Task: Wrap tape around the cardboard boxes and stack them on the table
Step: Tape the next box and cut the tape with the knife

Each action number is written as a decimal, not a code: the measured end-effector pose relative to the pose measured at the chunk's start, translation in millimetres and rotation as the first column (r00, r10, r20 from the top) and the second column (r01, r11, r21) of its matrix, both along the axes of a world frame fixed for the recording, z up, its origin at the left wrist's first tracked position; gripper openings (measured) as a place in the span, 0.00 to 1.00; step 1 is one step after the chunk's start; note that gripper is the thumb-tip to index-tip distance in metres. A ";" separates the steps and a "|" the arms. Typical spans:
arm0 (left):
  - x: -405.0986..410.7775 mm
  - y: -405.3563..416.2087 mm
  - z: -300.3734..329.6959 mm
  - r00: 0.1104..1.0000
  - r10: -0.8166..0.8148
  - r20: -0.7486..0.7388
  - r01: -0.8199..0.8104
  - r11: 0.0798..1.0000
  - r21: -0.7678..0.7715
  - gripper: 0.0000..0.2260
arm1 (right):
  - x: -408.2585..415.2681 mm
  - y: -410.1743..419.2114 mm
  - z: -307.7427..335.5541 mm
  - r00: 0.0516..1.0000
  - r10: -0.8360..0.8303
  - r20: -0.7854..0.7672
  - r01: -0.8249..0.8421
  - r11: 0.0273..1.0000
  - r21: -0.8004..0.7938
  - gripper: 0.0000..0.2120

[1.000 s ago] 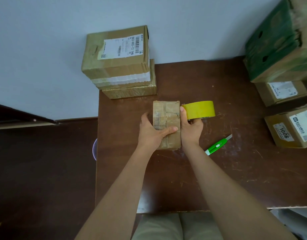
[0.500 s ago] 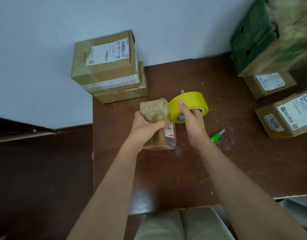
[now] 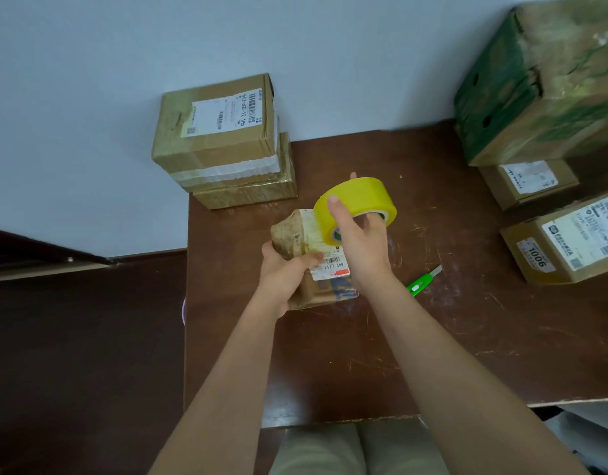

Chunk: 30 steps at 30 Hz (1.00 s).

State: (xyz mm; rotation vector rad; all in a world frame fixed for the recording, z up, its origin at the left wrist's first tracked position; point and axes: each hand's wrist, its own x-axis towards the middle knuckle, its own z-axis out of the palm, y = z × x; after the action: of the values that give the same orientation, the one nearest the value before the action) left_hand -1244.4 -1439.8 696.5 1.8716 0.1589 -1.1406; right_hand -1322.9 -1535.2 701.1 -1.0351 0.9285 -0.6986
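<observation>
So the left hand (image 3: 284, 269) is gripping the small worn brown cardboard box (image 3: 307, 248), tilted up off the dark wooden table (image 3: 432, 337), and the right hand (image 3: 362, 241) has its fingers curled round the yellow roll of packing tape (image 3: 355, 205). The roll sits right against the box's far upper corner, just right of the left-hand grip. The box's long axis runs toward the person, so I'd guess the tape gets pulled across its short way.

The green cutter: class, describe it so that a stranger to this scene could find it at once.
Start at the brown table and find the right hand holding the yellow tape roll. Just right of that wrist the green cutter lies flat. It is the only bright green, slim tool there; everything else nearby is cardboard.
</observation>
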 end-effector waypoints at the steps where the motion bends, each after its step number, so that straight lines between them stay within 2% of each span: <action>1: -0.1 0.7 -0.3 1.000 0.014 -0.005 -0.014 1.000 -0.021 0.35 | 1.8 1.6 1.3 1.000 -0.011 0.006 0.011 1.000 0.022 0.23; 3: -1.3 1.4 0.6 0.999 0.041 0.004 -0.041 0.997 -0.061 0.32 | 3.9 3.7 1.8 0.998 -0.060 -0.005 0.060 0.998 0.036 0.12; 5: 0.1 2.0 -1.5 0.995 0.094 -0.018 -0.095 0.991 -0.089 0.32 | -3.7 -0.4 -4.2 0.986 -0.153 -0.064 0.151 0.988 -0.036 0.05; 7: 0.6 4.4 -2.0 0.995 0.090 -0.041 -0.094 0.990 -0.105 0.32 | -16.5 -12.3 -9.8 0.973 -0.208 -0.097 0.193 0.970 -0.147 0.06; 9: 1.7 7.0 -4.4 0.996 0.063 -0.070 -0.071 0.991 -0.112 0.32 | -22.9 -24.0 -7.2 0.980 -0.183 -0.076 0.168 0.971 -0.169 0.06; 11: 0.9 7.5 -5.9 0.990 0.047 -0.129 -0.064 0.990 -0.129 0.32 | -24.5 -30.4 -4.6 0.978 -0.200 -0.049 0.194 0.974 -0.115 0.07; 14: -3.5 5.7 -9.3 0.981 0.010 -0.191 -0.044 0.984 -0.172 0.31 | -26.0 -31.9 -7.6 0.970 -0.241 -0.003 0.241 0.967 0.078 0.09; 17: -4.9 8.5 -20.8 0.971 0.015 -0.238 -0.057 0.984 -0.167 0.29 | -30.2 -27.5 -13.3 0.978 -0.208 -0.007 0.207 0.973 0.102 0.12; 18: -5.6 9.0 -23.3 0.971 0.019 -0.239 -0.060 0.984 -0.166 0.32 | -31.0 -25.8 -15.1 0.980 -0.200 -0.011 0.200 0.974 0.109 0.13; 20: -7.6 8.6 -33.1 0.989 0.025 -0.145 -0.044 0.991 -0.129 0.39 | -30.7 -22.4 -18.9 0.982 -0.189 -0.014 0.189 0.972 0.139 0.12; 23: -12.1 7.1 -35.3 0.983 -0.137 0.120 0.140 0.990 -0.017 0.39 | -26.5 -15.9 -21.3 0.979 -0.205 -0.006 0.203 0.961 0.188 0.11; 27: -13.1 -3.0 -28.5 0.893 -0.255 0.370 0.236 0.967 0.095 0.35 | -21.4 -7.7 -20.6 0.970 -0.242 0.015 0.235 0.954 0.187 0.10; 30: -18.2 -7.4 -25.4 0.813 -0.327 0.482 0.311 0.943 0.115 0.32 | -18.7 -7.2 -22.7 0.955 -0.296 -0.002 0.293 0.944 0.151 0.09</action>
State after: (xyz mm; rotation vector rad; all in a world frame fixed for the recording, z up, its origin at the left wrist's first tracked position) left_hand -1262.7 -1447.1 671.1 2.2123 -0.4517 -0.8280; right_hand -1341.6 -1542.5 678.4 -0.7609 1.1134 -0.8718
